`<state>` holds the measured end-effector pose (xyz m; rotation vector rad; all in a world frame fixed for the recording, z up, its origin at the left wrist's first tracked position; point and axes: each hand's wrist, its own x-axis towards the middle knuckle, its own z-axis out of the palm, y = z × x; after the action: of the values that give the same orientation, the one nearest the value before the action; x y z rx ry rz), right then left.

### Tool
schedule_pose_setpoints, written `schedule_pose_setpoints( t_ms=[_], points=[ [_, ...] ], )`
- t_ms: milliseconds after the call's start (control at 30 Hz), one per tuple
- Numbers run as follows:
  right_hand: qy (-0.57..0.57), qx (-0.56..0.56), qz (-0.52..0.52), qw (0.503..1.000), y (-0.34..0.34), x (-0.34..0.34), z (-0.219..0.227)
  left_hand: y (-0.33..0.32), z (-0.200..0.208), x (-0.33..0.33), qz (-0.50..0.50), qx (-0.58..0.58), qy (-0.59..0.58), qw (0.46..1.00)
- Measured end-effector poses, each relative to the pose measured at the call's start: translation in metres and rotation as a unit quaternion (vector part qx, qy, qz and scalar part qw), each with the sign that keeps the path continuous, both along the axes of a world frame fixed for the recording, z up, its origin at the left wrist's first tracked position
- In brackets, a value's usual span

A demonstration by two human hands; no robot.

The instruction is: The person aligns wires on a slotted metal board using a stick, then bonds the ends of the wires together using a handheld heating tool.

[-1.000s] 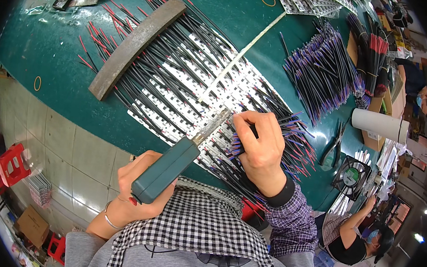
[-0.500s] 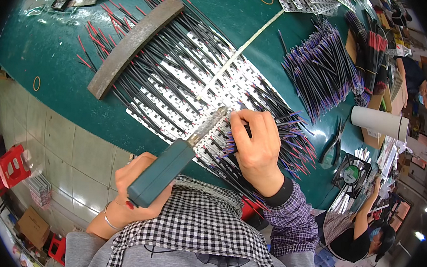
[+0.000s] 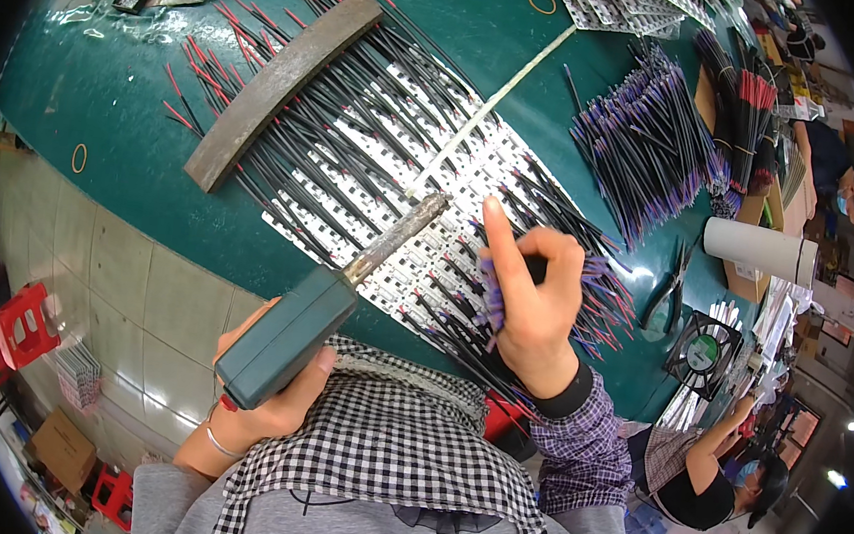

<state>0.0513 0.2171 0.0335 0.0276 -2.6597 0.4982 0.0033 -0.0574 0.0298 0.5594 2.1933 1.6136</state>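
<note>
Since a second ago my right hand (image 3: 535, 296) has shifted on the wire spread: the index finger now stands out straight, pointing up-table, where before the fingers lay curled flat over the wires. Soldering iron (image 3: 334, 300) has barely moved.

Left hand (image 3: 271, 395) is closed around the iron's handle, a blocky dark-green plastic grip with flat faces. Its metal shaft, dull and crusted grey-brown, runs up and right to a blunt tip just left of my raised index finger, close to it but apart.

Right hand's other fingers are curled shut on a small bunch of thin wires (image 3: 493, 297), black-sheathed with purple ends; the bunch sits against the palm side, purple ends showing left of the knuckles.

Under both lies a fan of thin black wires with red tips (image 3: 357, 131), laid across white perforated strip boards (image 3: 428, 257), glossy, with rows of small pads. A long flat bar (image 3: 275, 89), weathered grey, weighs the fan's far ends down at a slant.

Worktop (image 3: 110, 91) is smooth dark-green, slightly shiny. A second heap of purple-tipped wires (image 3: 647, 144) lies to the right, well apart. Pliers (image 3: 668, 286) and a white roll (image 3: 759, 251) sit near the right edge.
</note>
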Motion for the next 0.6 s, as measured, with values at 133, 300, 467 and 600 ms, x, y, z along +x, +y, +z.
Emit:
schedule_pose_setpoints(
  t_ms=[133,300,467,600],
  points=[
    [-0.059,0.039,0.022,0.997,-0.002,-0.003,0.001,0.0,-0.001,0.001,0.013,0.0,0.001,1.0],
    [-0.044,-0.016,0.054,0.997,0.002,0.007,-0.003,0.0,-0.004,-0.002,-0.017,0.01,0.034,0.999],
    [-0.066,0.016,0.042,0.997,-0.001,0.0,-0.002,0.002,-0.005,-0.002,-0.011,0.023,0.036,0.999],
    [-0.06,0.0,0.051,0.997,-0.001,0.002,-0.001,0.002,-0.002,-0.002,-0.028,0.014,0.03,0.999]
  ],
)
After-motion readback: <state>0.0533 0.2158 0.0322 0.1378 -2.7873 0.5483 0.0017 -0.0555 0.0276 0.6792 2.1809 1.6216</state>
